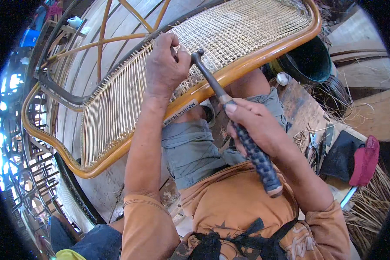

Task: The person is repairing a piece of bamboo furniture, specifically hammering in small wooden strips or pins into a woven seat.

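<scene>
A wooden-framed rattan panel [242,69] lies across my lap, its cane weave [242,28] dense at the right and only parallel strands [112,110] at the left. My left hand [165,65] rests over the weave near the far rail, fingers curled in a pinch; whatever they hold is hidden. In my right hand [258,125] is a hammer [255,160] with a dark wrapped handle and a slim metal neck. Its small head hovers over the cane just right of my left hand, seemingly apart from it.
At the right stand a dark bucket [305,60], pliers [313,145], a red-and-black pouch [364,161] and a bundle of cane strips [370,212]. Crossed rattan poles [100,42] rise beyond the panel. Another person's dark-clad leg [97,242] shows at lower left.
</scene>
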